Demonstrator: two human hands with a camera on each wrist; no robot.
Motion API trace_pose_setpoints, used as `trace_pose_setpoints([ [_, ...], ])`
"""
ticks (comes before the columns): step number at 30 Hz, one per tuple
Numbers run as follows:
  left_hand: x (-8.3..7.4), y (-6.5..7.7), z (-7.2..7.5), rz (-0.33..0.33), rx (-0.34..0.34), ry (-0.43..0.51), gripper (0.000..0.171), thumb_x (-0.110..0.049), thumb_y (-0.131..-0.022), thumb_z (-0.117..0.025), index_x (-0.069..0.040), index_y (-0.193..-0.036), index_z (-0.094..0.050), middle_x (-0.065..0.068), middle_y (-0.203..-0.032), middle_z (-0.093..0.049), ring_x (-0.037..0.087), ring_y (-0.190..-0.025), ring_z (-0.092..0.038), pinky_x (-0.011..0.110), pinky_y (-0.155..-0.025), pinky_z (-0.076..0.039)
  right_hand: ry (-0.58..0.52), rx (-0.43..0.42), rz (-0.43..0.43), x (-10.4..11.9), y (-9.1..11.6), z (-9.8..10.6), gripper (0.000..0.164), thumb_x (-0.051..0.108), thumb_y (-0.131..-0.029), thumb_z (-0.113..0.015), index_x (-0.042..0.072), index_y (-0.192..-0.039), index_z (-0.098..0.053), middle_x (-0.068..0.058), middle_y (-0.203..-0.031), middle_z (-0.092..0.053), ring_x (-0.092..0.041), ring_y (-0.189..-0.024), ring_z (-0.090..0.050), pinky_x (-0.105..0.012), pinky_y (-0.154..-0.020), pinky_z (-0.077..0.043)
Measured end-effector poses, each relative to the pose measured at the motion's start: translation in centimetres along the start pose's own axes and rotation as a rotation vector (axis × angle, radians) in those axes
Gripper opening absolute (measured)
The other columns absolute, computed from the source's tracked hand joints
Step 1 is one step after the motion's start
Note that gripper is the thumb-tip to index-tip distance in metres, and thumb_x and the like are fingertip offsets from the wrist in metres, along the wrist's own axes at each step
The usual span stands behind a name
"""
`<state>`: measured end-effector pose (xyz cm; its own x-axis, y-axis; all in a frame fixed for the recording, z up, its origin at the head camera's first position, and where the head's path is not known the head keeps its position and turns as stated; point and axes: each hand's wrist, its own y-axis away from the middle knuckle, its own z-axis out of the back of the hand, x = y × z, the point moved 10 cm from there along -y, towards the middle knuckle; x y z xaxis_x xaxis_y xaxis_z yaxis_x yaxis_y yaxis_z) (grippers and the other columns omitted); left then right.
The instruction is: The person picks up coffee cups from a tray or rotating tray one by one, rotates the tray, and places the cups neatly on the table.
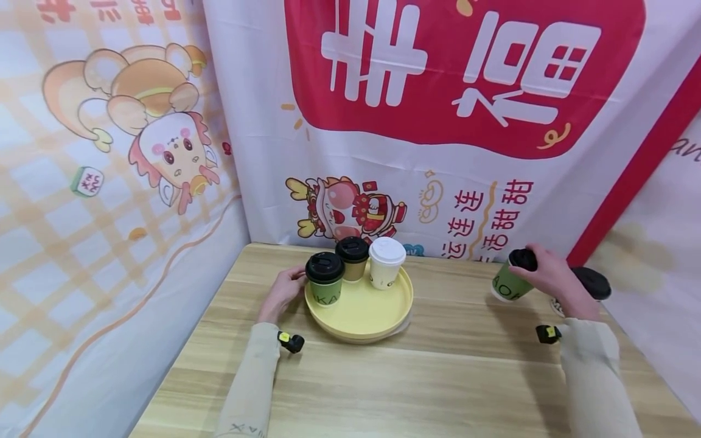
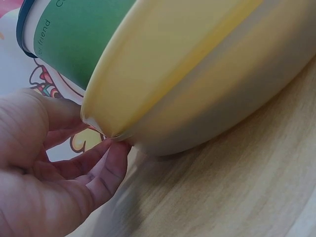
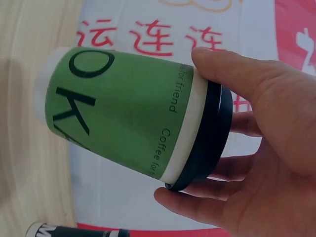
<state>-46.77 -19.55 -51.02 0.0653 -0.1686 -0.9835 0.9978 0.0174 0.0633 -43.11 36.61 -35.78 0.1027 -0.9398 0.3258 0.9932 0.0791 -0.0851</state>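
My left hand (image 1: pixel 282 295) pinches the rim of a round yellow tray (image 1: pixel 364 313) at its left side; in the left wrist view the fingertips (image 2: pixel 116 160) sit right at the rim. On the tray stand a green paper cup (image 1: pixel 327 291) with a black lid, a brown cup (image 1: pixel 356 271) with a black lid and a white cup (image 1: pixel 386 271) with a white lid. Far to the right, my right hand (image 1: pixel 555 277) grips another green paper cup (image 3: pixel 121 108) around its black lid end. That cup is tilted, its base toward the lower left.
Another black-lidded cup (image 1: pixel 591 283) stands behind my right wrist, mostly hidden by it. The wooden table (image 1: pixel 405 389) meets printed cloth walls at the back (image 1: pixel 263 152) and sides.
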Motion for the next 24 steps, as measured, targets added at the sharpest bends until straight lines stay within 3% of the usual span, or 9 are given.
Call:
trace_pose_setpoints([
  [11,0.2,0.0,0.3,-0.014,-0.017,-0.04,0.032,-0.006,-0.092,-0.053,-0.01,-0.123,-0.059,0.013,-0.119,-0.059,0.025,-0.11,-0.053,0.035,-0.092,-0.045,0.084,0.01,-0.063,-2.9,-0.2,-1.2,0.089,0.058,-0.082,-0.058,-0.007,-0.134,-0.027,-0.045,-0.124,-0.031,-0.063,-0.108,-0.028,-0.071,-0.087,-0.027],
  [20,0.1,0.0,0.0,0.011,0.002,-0.03,0.032,-0.008,-0.093,-0.052,-0.013,-0.124,-0.059,0.012,-0.122,-0.058,0.026,-0.112,-0.052,0.036,-0.092,-0.046,0.104,-0.001,-0.094,-4.2,0.0,-1.7,0.084,0.055,-0.081,-0.061,-0.004,-0.132,-0.03,-0.047,-0.122,-0.028,-0.065,-0.105,-0.027,-0.072,-0.079,-0.033],
  [24,0.2,-0.2,-0.2,0.021,0.007,-0.027,0.032,-0.008,-0.093,-0.052,-0.012,-0.123,-0.059,0.012,-0.123,-0.057,0.026,-0.113,-0.052,0.036,-0.092,-0.046,0.099,0.016,-0.116,-5.0,0.1,-2.0,0.089,0.063,-0.079,-0.056,-0.002,-0.134,-0.028,-0.046,-0.122,-0.026,-0.063,-0.105,-0.026,-0.072,-0.076,-0.034],
])
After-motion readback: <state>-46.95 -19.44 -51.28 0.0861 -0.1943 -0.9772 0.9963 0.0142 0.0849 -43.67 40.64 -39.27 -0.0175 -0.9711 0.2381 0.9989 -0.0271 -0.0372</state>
